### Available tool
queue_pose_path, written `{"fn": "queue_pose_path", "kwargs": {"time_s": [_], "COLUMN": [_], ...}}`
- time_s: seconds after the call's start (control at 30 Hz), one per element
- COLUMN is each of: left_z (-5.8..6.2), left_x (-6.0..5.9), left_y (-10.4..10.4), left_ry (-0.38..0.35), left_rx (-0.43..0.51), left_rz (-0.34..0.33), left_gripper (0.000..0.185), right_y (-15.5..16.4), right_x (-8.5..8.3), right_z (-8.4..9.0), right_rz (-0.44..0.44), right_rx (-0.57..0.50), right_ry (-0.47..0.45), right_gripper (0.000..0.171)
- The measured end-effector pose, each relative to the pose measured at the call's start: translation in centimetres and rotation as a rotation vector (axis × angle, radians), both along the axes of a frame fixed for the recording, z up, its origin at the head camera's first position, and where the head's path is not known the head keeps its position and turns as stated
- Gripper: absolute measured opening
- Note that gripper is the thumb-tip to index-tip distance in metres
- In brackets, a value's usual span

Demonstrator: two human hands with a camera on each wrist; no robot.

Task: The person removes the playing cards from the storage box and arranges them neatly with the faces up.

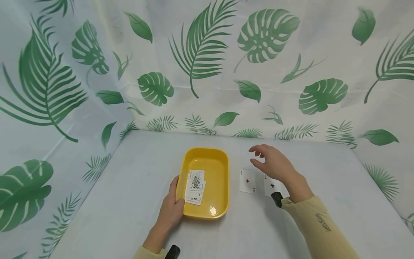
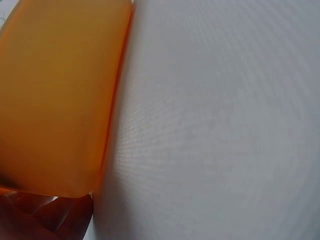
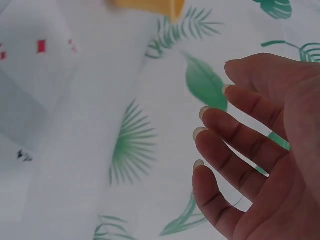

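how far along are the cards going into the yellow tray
Partly done. A few cards already lie in the yellow tray, which the left hand grips at its near left edge. The right hand hovers empty, fingers relaxed, over the table. Two cards remain outside: the diamond card and the club card, partly hidden by the wrist.

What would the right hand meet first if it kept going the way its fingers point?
Probably the yellow tray: the right hand hovers empty, fingers pointing left toward its rim, though it may pass above.
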State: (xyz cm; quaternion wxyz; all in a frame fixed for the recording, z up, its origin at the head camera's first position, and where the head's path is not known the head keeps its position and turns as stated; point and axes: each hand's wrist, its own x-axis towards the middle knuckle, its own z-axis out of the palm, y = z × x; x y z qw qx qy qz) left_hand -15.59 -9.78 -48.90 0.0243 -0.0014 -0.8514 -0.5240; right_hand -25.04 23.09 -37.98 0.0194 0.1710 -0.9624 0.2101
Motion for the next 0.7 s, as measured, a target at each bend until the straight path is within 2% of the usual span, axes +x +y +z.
{"fn": "queue_pose_path", "kwargs": {"time_s": [0.47, 0.7], "left_z": [0.0, 0.0], "left_x": [-0.4, -0.4], "left_y": [0.0, -0.3], "left_ry": [0.006, -0.002], "left_rx": [0.010, 0.023], "left_rz": [-0.016, -0.006], "left_gripper": [0.078, 0.078], "right_y": [-5.5, -9.6], "right_x": [-0.4, -0.6], "right_z": [1.0, 0.6], "right_rz": [0.123, 0.163], "right_rx": [-0.057, -0.121], "right_ry": [0.009, -0.083], "right_gripper": [0.040, 0.051]}}
